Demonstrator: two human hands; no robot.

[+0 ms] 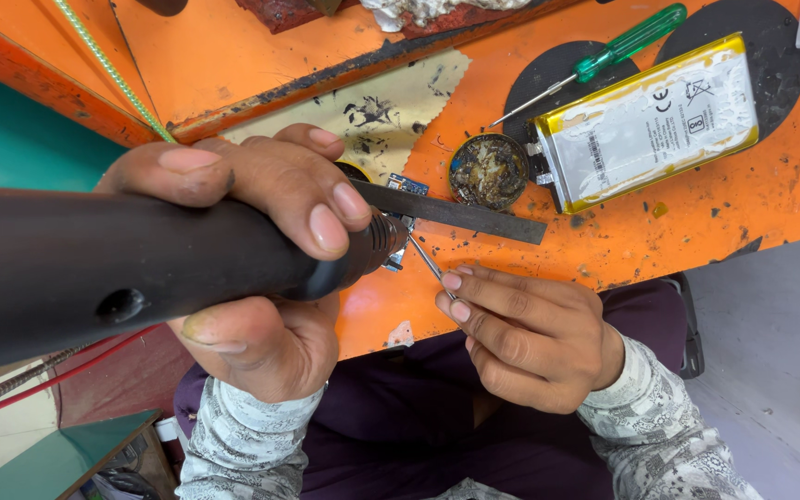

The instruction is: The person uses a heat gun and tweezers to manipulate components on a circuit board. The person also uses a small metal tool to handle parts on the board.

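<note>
Your left hand (261, 268) grips the thick black tool handle (122, 268), which hides much of the small blue circuit board (406, 184); your right hand (530, 333) pinches thin tweezers (428, 261) just beside it. Farther off lie a flat metal strip (456, 213), round flux tin (488, 169), yellow-edged battery pouch (645, 120) and green screwdriver (604, 56)

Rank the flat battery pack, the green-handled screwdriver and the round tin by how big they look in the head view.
1. Flat battery pack: largest.
2. Green-handled screwdriver: long but thin.
3. Round tin: smallest.
All lie on the orange table, similarly far away.
</note>
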